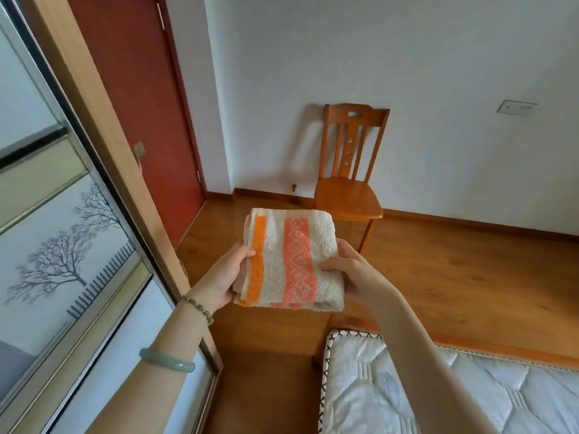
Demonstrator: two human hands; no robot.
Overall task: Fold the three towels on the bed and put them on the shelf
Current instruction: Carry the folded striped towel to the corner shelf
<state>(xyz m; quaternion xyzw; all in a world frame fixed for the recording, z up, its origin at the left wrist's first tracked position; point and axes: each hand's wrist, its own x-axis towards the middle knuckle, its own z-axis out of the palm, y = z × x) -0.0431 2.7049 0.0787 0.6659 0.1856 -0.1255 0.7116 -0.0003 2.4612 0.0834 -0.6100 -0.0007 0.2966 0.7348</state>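
Note:
A folded beige towel (291,258) with an orange stripe and a pink patterned stripe hangs in the air in front of me, over the wooden floor. My left hand (224,278) grips its left edge, thumb on top. My right hand (351,274) grips its right edge, thumb on top as well. A corner of the bed (438,389), with a white quilted mattress, shows at the lower right. No shelf and no other towels are in view.
A wardrobe with sliding doors (62,245) printed with trees runs along the left. A red door (134,104) stands behind it. A wooden chair (349,183) sits against the white wall. Wooden floor (454,270) lies between chair and bed.

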